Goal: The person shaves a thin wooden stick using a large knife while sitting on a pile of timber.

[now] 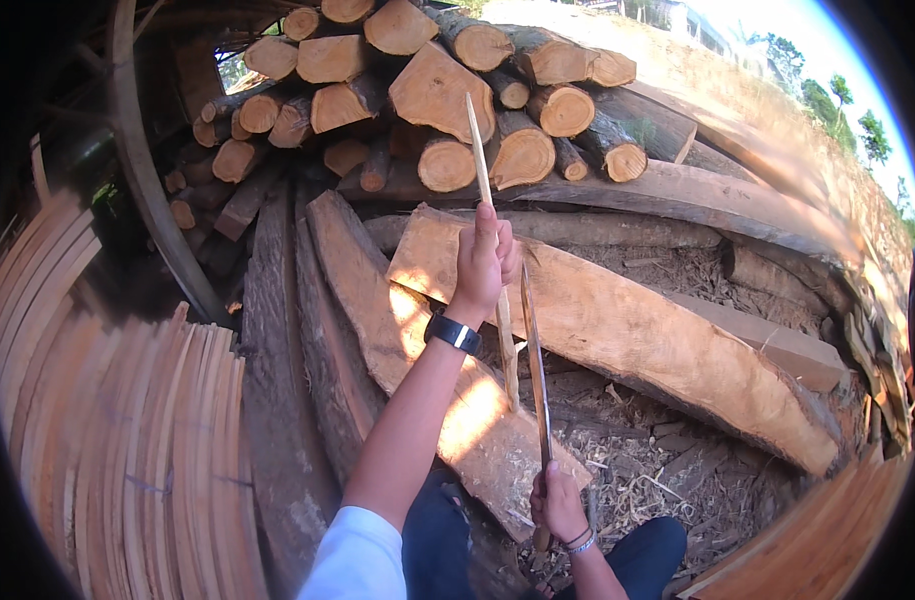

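My left hand (484, 258) is raised at arm's length and grips a thin pale wooden stick (480, 160) held nearly upright; the stick runs from above the log pile down to about knee height. A dark watch sits on that wrist. My right hand (557, 502) is low near my knee and grips the handle of a long narrow knife (533, 360). The blade points up, lying close beside the lower part of the stick. I cannot tell whether blade and stick touch.
A pile of cut logs (432, 90) fills the back. Rough slabs of sawn timber (637, 330) lie in front of me on ground strewn with shavings. Stacks of thin curved wooden strips (127, 440) stand at the left, more at the lower right.
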Demonstrator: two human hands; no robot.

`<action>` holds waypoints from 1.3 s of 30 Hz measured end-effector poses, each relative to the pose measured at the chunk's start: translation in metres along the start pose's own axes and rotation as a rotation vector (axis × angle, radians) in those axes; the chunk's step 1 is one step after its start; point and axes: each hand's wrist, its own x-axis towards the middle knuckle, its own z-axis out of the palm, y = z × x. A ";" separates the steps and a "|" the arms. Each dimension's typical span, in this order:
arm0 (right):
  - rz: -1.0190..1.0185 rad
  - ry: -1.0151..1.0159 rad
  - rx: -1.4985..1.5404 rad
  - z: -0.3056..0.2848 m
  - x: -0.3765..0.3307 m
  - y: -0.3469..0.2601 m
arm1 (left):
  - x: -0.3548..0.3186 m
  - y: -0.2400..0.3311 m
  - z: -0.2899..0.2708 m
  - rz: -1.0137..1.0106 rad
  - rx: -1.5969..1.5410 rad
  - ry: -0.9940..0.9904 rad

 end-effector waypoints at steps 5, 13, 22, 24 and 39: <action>-0.065 0.048 -0.053 0.005 0.000 -0.001 | -0.001 -0.001 0.005 -0.008 -0.015 -0.010; 0.137 -0.036 0.051 -0.007 0.004 0.020 | 0.003 -0.005 0.005 -0.026 -0.016 -0.019; 0.345 -0.255 0.569 -0.010 0.001 -0.001 | 0.008 -0.005 0.009 -0.026 -0.019 -0.064; 0.236 -0.212 0.472 -0.010 -0.003 -0.012 | 0.008 -0.005 0.006 -0.032 -0.020 -0.037; -0.026 -0.078 0.105 -0.005 -0.006 -0.016 | 0.004 -0.003 0.002 -0.007 0.008 -0.011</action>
